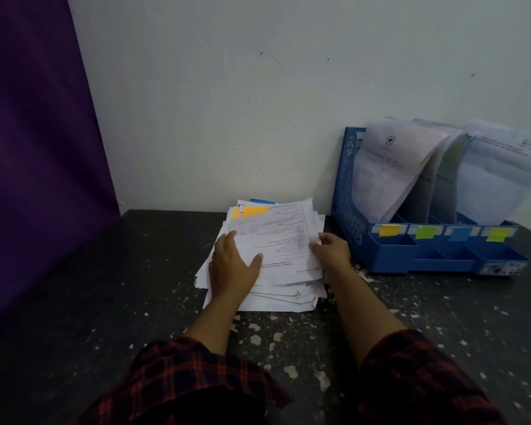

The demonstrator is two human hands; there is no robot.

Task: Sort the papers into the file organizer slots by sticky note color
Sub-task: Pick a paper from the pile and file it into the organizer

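Paper stack [276, 256] is seen mid-table [105, 286], just left of the blue file organizer [390, 256] against the far wall. Left hand [232, 266] is laid flat on the stack's left side, fingers straight and spread, thumb on the top sheet. Right hand [331, 248] is at the stack's right edge, fingers curled round the top sheet's edge; how many sheets are caught cannot be told.

Key relation: organizer lies to the right of the stack, so the right hand is the nearer one. Stack's long axis runs near-to-far.

An orange sticky note [253, 211] is seen at the stack's far edge, blue one behind it. Slot tags read left to right: yellow [389, 230], green [425, 232], blue [457, 234], yellow-green [497, 234]. Sheets are already stood in the slots. Printed text is too blurred to read.
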